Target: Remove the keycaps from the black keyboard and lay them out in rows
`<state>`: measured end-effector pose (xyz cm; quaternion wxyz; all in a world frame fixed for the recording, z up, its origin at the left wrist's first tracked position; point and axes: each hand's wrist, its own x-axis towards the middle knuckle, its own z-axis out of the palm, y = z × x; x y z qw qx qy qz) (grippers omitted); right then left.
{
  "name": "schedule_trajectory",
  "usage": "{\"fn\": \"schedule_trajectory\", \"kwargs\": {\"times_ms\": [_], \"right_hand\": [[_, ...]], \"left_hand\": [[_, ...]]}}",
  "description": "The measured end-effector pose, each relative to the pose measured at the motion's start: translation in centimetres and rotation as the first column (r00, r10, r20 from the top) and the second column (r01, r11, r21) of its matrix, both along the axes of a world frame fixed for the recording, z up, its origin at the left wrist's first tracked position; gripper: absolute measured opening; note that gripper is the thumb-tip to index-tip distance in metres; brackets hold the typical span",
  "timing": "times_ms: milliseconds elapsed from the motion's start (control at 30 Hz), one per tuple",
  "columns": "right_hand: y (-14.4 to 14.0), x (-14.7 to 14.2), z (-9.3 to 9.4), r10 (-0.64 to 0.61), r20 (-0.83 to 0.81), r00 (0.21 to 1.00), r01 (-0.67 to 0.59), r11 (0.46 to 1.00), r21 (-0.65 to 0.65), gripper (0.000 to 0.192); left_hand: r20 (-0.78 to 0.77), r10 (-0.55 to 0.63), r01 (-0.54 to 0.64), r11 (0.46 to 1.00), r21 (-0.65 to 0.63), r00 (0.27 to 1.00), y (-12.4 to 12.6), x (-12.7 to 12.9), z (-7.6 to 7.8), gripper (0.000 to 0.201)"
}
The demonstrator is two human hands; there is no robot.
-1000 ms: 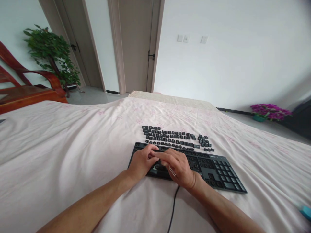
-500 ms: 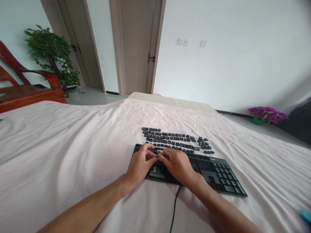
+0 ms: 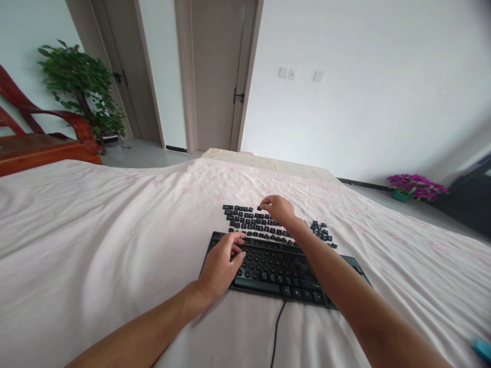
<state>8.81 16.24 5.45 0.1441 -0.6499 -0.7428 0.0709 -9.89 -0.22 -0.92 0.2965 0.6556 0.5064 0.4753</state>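
A black keyboard (image 3: 258, 285) lies on the pale bedsheet with its left block largely bare of keycaps. Over its left end rests my left hand (image 3: 222, 260), thumb and forefinger apart, with nothing visible between them. Beyond the keyboard, loose black keycaps (image 3: 253, 222) lie in rows. My right hand (image 3: 280, 208) reaches across to the far row and pinches a single keycap (image 3: 259, 208) at its fingertips. My right forearm covers part of the keyboard's right side and some loose keycaps. The wire tool seen earlier is out of sight.
A black cable (image 3: 276, 329) runs from the keyboard's near edge toward me. The wrinkled floral sheet (image 3: 153, 225) spreads all around. A blue object (image 3: 482, 349) sits at the lower right. Beyond stand a wooden chair (image 3: 49, 148), a green plant (image 3: 76, 76) and purple flowers (image 3: 416, 184).
My right hand has left the keyboard and moved forward to the loose keycaps, holding one. My left hand stays over the keyboard, its fingers now parted. The wire tool has gone from view.
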Motion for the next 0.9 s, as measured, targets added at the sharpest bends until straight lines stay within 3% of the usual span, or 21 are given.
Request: {"fn": "schedule_trajectory", "kwargs": {"times_ms": [300,900], "right_hand": [[2.9,-0.9,-2.2,-0.025,0.052,0.998,0.029,0.997,-0.075,0.021],[3.3,-0.8,-3.2,-0.032,-0.018,0.999,0.030,0.995,-0.096,0.020]], "left_hand": [[-0.036,-0.002,0.002,1.000,0.000,0.999,-0.1,0.0,0.3,0.038],[-0.026,-0.004,0.004,1.000,-0.005,1.000,0.0,-0.1,0.1,0.040]]}}
